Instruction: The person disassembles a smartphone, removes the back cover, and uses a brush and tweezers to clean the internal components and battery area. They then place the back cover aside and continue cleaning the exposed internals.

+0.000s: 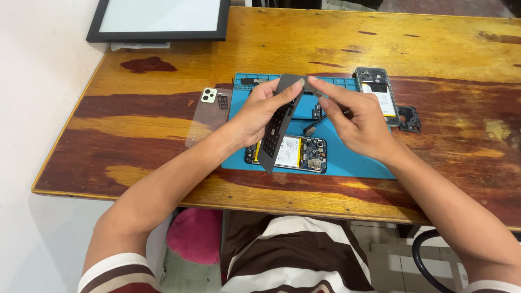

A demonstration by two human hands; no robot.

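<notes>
My left hand (260, 111) holds a dark grey phone back cover (278, 127) upright on its edge above a blue work mat (358, 160). My right hand (355, 116) pinches the cover's top corner between thumb and forefinger. Under the cover, an opened phone (301, 153) lies on the mat with its battery and circuit board showing. A small dark tool or part (315, 127) lies on the mat just under my right hand.
A second opened phone (380, 92) lies at the mat's right edge, with a small black part (410, 118) beside it. A tan phone back panel (209, 114) rests left of the mat. A black-framed white board (160, 19) stands at the far left of the wooden table (434, 43).
</notes>
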